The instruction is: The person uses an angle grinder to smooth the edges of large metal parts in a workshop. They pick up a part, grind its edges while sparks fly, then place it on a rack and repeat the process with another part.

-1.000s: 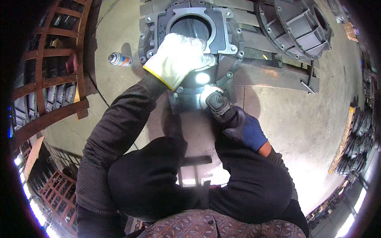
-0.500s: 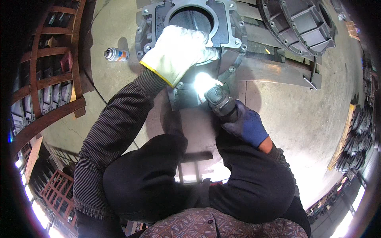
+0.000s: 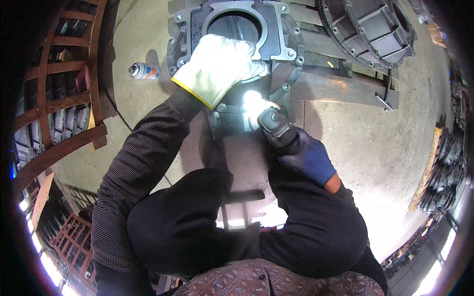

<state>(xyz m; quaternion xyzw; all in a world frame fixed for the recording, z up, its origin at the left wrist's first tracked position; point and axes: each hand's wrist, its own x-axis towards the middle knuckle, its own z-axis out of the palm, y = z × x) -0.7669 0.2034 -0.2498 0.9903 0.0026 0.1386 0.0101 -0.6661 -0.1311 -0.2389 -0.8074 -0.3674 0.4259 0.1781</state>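
My left hand [image 3: 217, 64], in a white glove with a yellow cuff edge, lies over the lower left of the round opening in a grey cast-metal housing [image 3: 287, 34]. Its fingers are curled at the ring's rim, the thumb side towards the right. Just below and to the right, my right hand [image 3: 311, 157], in a blue and dark glove, is closed round a black hand-held power tool [image 3: 276, 127]. At the tool's front a bright white glare and a pale round edge show against the housing's near side. The glare hides the spot where tool and metal meet.
A spray can [image 3: 144, 71] lies on the concrete floor to the left. Behind the housing is a wooden pallet [image 3: 340, 91], with a second ribbed round casting [image 3: 368, 32] on it. Reddish-brown racks [image 3: 69, 64] stand at far left; stacked metal parts [image 3: 442, 180] line the right.
The view has shifted slightly, so the housing sits a little further left and higher. My right hand with the power tool has moved slightly to the right; the left hand keeps its hold.
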